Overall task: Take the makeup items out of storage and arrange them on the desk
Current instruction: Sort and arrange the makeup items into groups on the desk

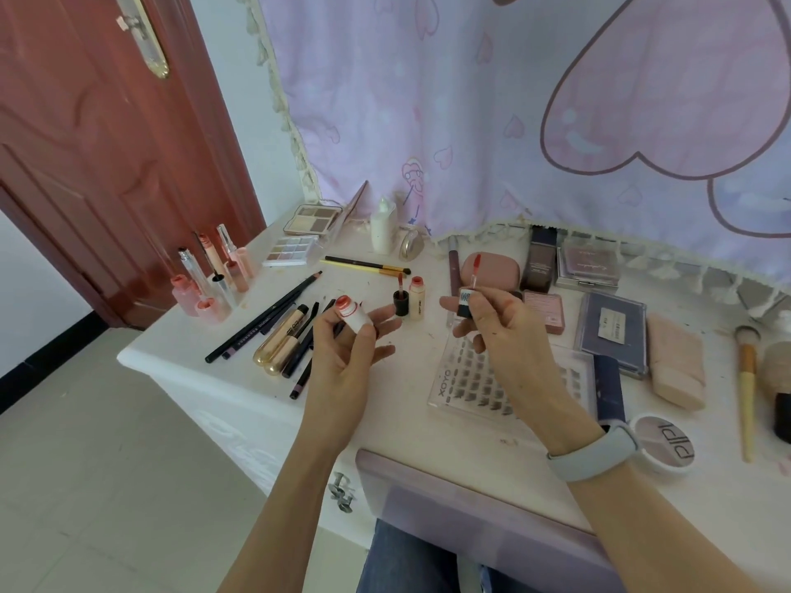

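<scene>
My left hand (pixel 342 357) grips a small white lip-gloss tube (pixel 352 313) with its red mouth uncapped and tilted up. My right hand (pixel 492 325) pinches the tube's black cap (pixel 464 302), whose red-tipped applicator wand (pixel 475 269) points upward. Both are held above the white desk (pixel 411 421), a little apart from each other. On the desk behind them stand another open gloss tube (pixel 416 298) and its black cap with wand (pixel 400 299).
Pencils and gold tubes (pixel 278 340) lie left of my hands; lip glosses (pixel 214 276) stand at the far left corner. A lash tray (pixel 471 378), palettes (pixel 610 331), brushes (pixel 747 378) and compacts fill the right. A lilac open drawer (pixel 428 485) juts toward me.
</scene>
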The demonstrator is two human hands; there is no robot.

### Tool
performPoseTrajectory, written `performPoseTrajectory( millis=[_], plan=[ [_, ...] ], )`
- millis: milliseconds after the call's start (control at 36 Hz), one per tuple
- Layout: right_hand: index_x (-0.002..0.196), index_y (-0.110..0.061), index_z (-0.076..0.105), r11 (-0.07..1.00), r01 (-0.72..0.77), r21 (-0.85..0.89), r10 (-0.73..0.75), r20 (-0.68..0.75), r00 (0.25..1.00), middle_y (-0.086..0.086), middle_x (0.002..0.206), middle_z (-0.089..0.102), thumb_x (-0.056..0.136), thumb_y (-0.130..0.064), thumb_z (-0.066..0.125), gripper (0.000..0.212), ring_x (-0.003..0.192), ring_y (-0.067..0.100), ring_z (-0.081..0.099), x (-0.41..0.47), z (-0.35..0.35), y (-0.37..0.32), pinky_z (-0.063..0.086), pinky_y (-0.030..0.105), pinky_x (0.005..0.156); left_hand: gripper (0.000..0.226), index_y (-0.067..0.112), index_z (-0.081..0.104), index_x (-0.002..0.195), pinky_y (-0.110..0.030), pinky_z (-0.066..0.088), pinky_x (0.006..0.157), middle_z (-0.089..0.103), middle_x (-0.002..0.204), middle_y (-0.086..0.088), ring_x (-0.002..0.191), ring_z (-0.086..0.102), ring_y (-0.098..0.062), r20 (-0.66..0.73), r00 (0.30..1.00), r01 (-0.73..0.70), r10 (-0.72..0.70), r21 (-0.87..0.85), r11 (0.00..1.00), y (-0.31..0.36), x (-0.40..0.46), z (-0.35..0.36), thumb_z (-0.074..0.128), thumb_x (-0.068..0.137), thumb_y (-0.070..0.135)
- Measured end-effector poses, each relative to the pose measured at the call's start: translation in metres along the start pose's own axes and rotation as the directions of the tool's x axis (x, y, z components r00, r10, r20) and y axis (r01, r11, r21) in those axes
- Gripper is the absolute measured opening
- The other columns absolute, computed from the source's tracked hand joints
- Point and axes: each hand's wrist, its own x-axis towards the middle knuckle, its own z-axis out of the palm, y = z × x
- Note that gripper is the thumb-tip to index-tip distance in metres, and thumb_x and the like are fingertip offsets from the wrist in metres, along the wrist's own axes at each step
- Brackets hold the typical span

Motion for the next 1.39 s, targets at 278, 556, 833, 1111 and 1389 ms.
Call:
performPoseTrajectory(
  millis=[278,556,833,1111,1389],
  plan=[
    [0.110,-0.019,0.060,0.904,0.120,-0.411,-0.134,-0.006,0.991,-0.009,0.083,0.059,0.088,-0.029,0.061,0.024,0.073,0.002,0.052,0.013,0.008,0.011,0.038,0.013,0.066,0.015,0.035,0.052,0.093,-0.034,0.041,0.086,0.052,0.085,0.023,0.086,0.049,-0.004,-0.118,0.979,-0.062,0.169,0.613,0.788,0.008,0.018,0.011,0.064,0.086,0.030],
    [0.113,-0.020,0.061,0.612,0.200,-0.765,-0.053,0.212,0.976,-0.002,0.098,0.067,0.089,-0.035,0.057,0.028,0.093,0.019,0.058,0.023,0.030,0.018,0.045,0.033,0.080,0.029,0.019,0.061,0.117,-0.035,0.032,0.091,0.067,0.102,0.005,0.102,0.056,-0.018,-0.080,0.996,0.049,0.042,0.868,0.493,-0.002,0.034,-0.002,0.061,0.089,0.028],
    [0.110,-0.022,0.062,0.457,0.205,-0.865,-0.094,0.182,0.979,-0.002,0.099,0.067,0.089,-0.045,0.054,0.033,0.099,0.021,0.055,0.028,0.034,0.024,0.037,0.035,0.087,0.030,0.025,0.060,0.118,-0.035,0.029,0.095,0.069,0.106,0.008,0.101,0.059,-0.016,-0.044,0.999,0.042,-0.007,0.886,0.461,0.000,0.049,0.004,0.061,0.089,0.029],
    [0.095,-0.021,0.065,0.563,0.169,-0.809,-0.172,0.086,0.981,-0.001,0.088,0.067,0.088,-0.049,0.052,0.032,0.084,0.018,0.060,0.030,0.009,-0.002,0.050,0.033,0.075,0.047,0.019,0.050,0.133,-0.034,0.025,0.100,0.059,0.127,0.000,0.122,0.046,-0.020,-0.055,0.995,0.013,0.083,0.900,0.436,0.007,0.030,0.005,0.061,0.089,0.031],
    [0.107,-0.006,0.062,0.324,0.007,-0.946,-0.190,-0.058,0.980,0.016,0.121,0.054,0.091,-0.034,0.046,0.035,0.118,0.034,0.040,0.111,0.015,0.015,0.034,0.041,0.090,0.037,0.006,0.061,0.117,-0.040,0.045,0.088,0.060,0.115,-0.012,0.107,0.056,-0.029,0.085,0.975,-0.169,0.207,0.885,0.433,-0.001,-0.012,0.025,0.068,0.080,0.007]
  ],
)
